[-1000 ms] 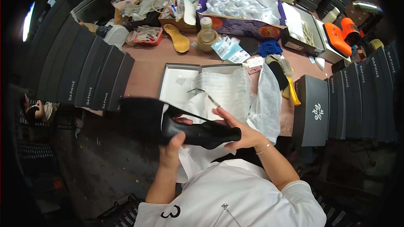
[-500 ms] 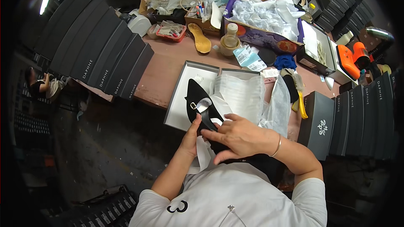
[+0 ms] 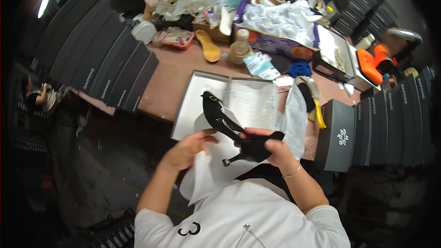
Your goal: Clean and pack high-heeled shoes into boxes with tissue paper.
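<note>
The black heeled shoe [image 3: 239, 131] is held over the near edge of the open shoebox [image 3: 193, 105], toe pointing into the box, heel toward the person. The right hand [image 3: 271, 149] is clamped round its heel end. The left hand [image 3: 186, 149] has its fingers closed on a sheet of white tissue [image 3: 209, 174] that hangs below the shoe. More tissue [image 3: 250, 103] lines the box, which sits on the counter [image 3: 170, 80] among stacked black boxes [image 3: 110, 71].

This looks like the wrapping step. The next move likely calls for bringing the sheet round the shoe, keeping the thin heel from tearing it.
</note>
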{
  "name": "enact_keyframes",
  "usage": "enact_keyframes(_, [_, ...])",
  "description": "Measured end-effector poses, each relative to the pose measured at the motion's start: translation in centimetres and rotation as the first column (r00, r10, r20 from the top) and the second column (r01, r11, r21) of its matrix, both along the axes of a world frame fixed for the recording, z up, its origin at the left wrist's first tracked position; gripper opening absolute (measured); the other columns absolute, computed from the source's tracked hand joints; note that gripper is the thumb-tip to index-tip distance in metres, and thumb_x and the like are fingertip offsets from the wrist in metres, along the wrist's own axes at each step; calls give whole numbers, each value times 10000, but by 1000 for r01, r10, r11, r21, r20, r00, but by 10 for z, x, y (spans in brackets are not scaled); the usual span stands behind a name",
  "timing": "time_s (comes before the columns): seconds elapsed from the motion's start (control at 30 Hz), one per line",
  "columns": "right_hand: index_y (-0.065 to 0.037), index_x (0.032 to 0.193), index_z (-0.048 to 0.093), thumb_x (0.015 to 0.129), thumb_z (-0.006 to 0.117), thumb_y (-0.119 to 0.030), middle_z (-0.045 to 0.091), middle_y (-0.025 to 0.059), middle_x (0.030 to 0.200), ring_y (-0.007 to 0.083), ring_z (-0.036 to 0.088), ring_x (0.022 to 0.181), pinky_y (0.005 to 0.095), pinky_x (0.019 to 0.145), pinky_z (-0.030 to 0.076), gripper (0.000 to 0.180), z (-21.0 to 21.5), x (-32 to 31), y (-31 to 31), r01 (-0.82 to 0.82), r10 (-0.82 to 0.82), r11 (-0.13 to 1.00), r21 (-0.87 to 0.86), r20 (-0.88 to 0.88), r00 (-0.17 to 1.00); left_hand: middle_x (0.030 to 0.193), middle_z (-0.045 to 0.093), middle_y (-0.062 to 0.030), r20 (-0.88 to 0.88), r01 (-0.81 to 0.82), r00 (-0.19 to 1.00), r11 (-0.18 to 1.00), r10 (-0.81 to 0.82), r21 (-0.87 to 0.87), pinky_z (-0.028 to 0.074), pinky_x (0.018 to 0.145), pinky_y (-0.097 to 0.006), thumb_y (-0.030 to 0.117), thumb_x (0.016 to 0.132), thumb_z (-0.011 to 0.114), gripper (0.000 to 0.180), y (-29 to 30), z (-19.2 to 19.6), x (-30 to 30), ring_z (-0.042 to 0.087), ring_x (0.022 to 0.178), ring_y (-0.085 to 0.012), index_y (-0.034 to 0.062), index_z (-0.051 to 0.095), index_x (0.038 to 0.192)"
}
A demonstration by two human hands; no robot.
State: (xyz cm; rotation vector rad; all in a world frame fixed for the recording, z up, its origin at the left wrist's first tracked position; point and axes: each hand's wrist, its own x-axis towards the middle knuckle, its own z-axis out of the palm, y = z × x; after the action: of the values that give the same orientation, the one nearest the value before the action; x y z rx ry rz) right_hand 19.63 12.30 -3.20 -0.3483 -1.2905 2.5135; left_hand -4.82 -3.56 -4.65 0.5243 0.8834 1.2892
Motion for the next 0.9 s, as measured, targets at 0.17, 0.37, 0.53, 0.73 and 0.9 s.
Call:
enact_keyframes(0.17, [3,1345,479,898,448,-495,528,239,1314,421,577,1141,471,944,524,671,-29,42,13,257,-405,778,-573,-144,903,1123,604,-63,-162,-530,806,816,570,232,547,826,-287,210,759,708,655,-21,72,-74,622,926,-129,-27,482,1327])
enact_keyframes(0.37, [21,1308,482,915,436,-467,513,286,1295,443,569,1139,450,952,541,628,-42,50,18,248,-517,648,-720,-177,837,1219,571,-92,-583,-425,502,770,638,477,442,992,-298,-37,852,533,452,40,81,-69,559,1123,-161,-37,533,1304])
enact_keyframes(0.53, [-3,1296,504,905,465,-471,516,279,1291,477,551,1152,450,931,556,611,-49,57,20,181,-551,547,-817,-188,813,1040,598,-129,-864,-47,-263,889,429,455,478,846,-321,-70,821,527,317,91,104,-66,614,937,-260,-39,631,1119])
enact_keyframes(0.73, [-38,1294,524,878,536,-501,524,233,1310,471,562,1141,442,894,577,623,-59,63,18,98,-564,548,-830,-281,777,937,623,-113,-673,50,-619,876,405,481,451,811,-419,28,818,612,166,111,161,-74,575,890,-314,-8,656,974])
enact_keyframes(0.9, [-60,1290,539,855,587,-505,535,229,1306,489,541,1162,462,923,558,624,-59,72,21,60,-562,567,-821,-332,758,861,621,-114,-686,209,-556,878,470,431,455,807,-408,87,818,661,103,135,143,-53,590,874,-323,15,655,892])
